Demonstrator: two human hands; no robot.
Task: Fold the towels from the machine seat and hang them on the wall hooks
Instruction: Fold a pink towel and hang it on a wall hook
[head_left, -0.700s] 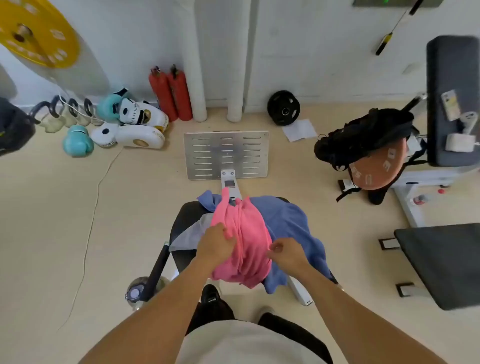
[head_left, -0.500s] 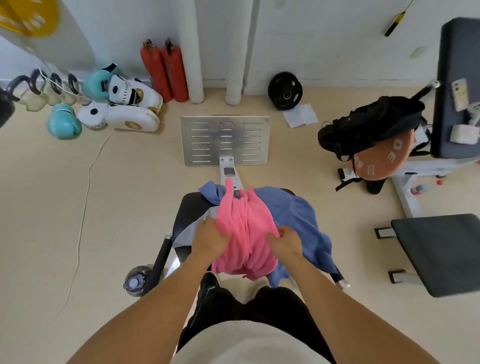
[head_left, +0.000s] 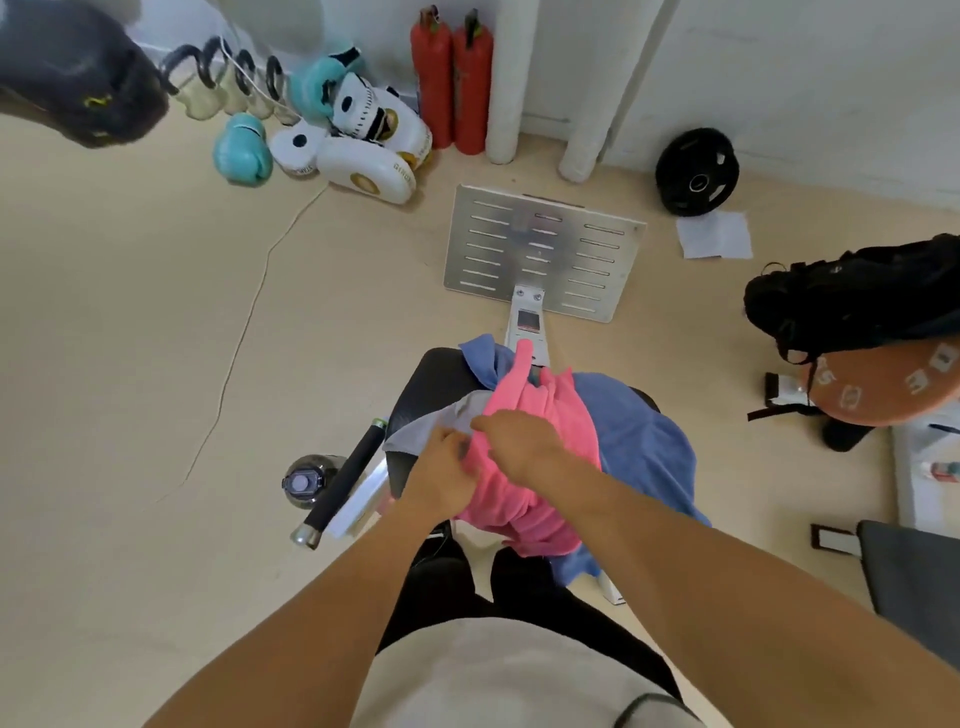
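Pink towel (head_left: 540, 457) bunched atop blue towel (head_left: 639, 441) and grey towel (head_left: 436, 423) on machine seat (head_left: 441, 374). Left hand (head_left: 441, 473) and right hand (head_left: 519, 441) both pinching pink left edge, likely to lift free for folding.

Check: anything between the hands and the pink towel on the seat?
Nothing visible. The left hand and right hand are both already on the pink towel, which lies on top of the blue towel and grey towel on the machine seat. Wall hooks are not in view.
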